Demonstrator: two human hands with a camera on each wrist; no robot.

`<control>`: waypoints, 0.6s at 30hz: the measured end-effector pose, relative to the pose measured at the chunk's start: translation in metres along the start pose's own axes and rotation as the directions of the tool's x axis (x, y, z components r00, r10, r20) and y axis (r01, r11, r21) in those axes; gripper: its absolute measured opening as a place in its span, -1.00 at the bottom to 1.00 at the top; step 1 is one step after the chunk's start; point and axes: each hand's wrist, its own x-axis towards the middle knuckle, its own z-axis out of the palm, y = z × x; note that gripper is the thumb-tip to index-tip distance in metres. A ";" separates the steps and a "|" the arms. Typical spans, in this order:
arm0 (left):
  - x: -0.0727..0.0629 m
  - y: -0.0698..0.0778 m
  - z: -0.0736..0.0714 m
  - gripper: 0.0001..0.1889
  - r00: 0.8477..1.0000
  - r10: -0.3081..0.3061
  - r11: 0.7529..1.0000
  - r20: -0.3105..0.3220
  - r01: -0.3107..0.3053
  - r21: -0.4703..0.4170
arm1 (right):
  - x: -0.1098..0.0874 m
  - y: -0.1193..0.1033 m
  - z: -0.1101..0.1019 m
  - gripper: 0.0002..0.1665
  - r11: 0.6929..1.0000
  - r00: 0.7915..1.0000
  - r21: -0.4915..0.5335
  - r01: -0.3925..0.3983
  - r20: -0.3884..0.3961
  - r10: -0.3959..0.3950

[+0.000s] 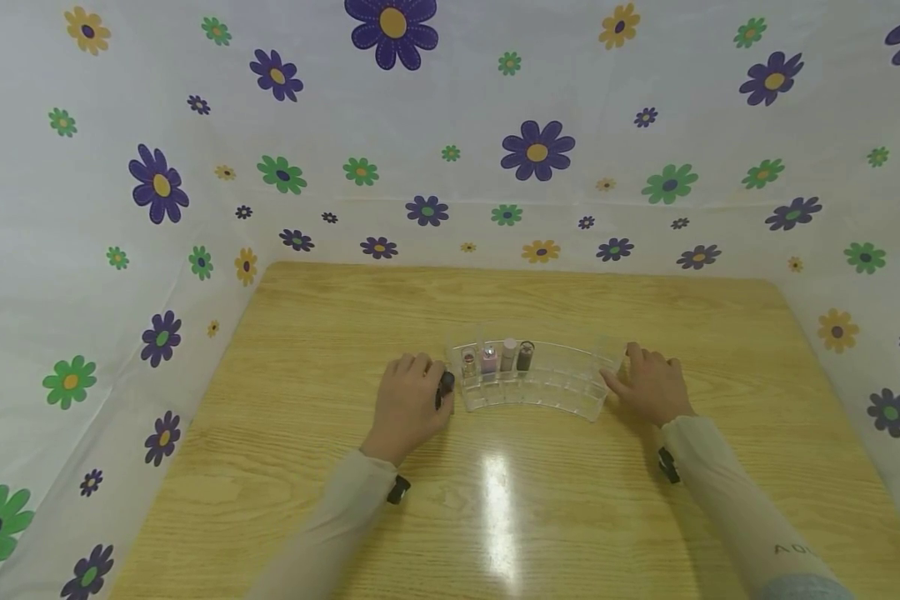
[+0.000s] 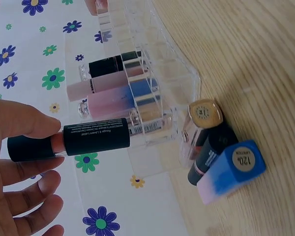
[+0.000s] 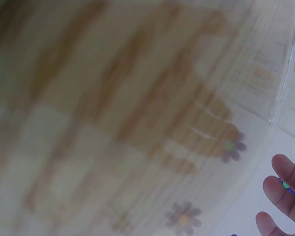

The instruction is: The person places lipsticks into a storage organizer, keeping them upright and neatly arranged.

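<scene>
My left hand point(image 1: 408, 404) pinches a black lipstick tube point(image 2: 96, 137) with a pinkish band between thumb and fingers, just left of a clear, curved lipstick organizer point(image 1: 562, 392). Along the organizer's left part stand a clear lipstick point(image 1: 468, 362), a pink-and-blue lipstick point(image 1: 489, 362), a pale pink lipstick point(image 1: 507, 357) and a black lipstick point(image 1: 525, 358). My right hand point(image 1: 654, 387) is at the organizer's right end, fingers spread and thumb beside its edge; whether the thumb touches is unclear. The right wrist view shows these fingers point(image 3: 282, 194) holding nothing.
Beside the organizer's left end, in the left wrist view, are a gold-based clear lipstick point(image 2: 205, 112), a black lipstick point(image 2: 211, 155) and a pink-and-blue lipstick point(image 2: 231, 172). The wooden table point(image 1: 330, 333) is bordered by a flower-patterned white sheet point(image 1: 465, 100) at back and sides.
</scene>
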 end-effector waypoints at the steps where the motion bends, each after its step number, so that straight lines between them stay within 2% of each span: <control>1: 0.000 0.001 0.001 -0.71 1.000 0.006 1.000 -0.008 -0.006 0.000 | 0.000 0.000 0.000 -0.19 1.000 1.000 0.001 0.000 0.001 0.000; 8: 0.001 0.010 0.008 -0.79 0.998 0.030 0.998 -0.064 -0.033 -0.044 | 0.001 0.000 0.000 -0.19 1.000 1.000 0.014 -0.004 0.013 0.004; 11: 0.001 0.014 0.010 -0.79 0.999 0.024 0.998 -0.047 -0.026 -0.053 | 0.001 0.000 0.000 -0.19 1.000 1.000 0.018 -0.007 0.012 0.006; 15: 0.003 0.018 0.011 -0.74 1.000 0.011 0.998 0.005 -0.011 -0.057 | 0.001 0.000 0.000 -0.18 1.000 1.000 0.016 -0.006 0.013 0.006; 18: 0.004 0.022 0.010 -0.73 1.000 0.013 0.998 0.013 -0.012 -0.056 | 0.000 0.000 -0.001 -0.18 1.000 1.000 0.012 -0.004 0.015 0.003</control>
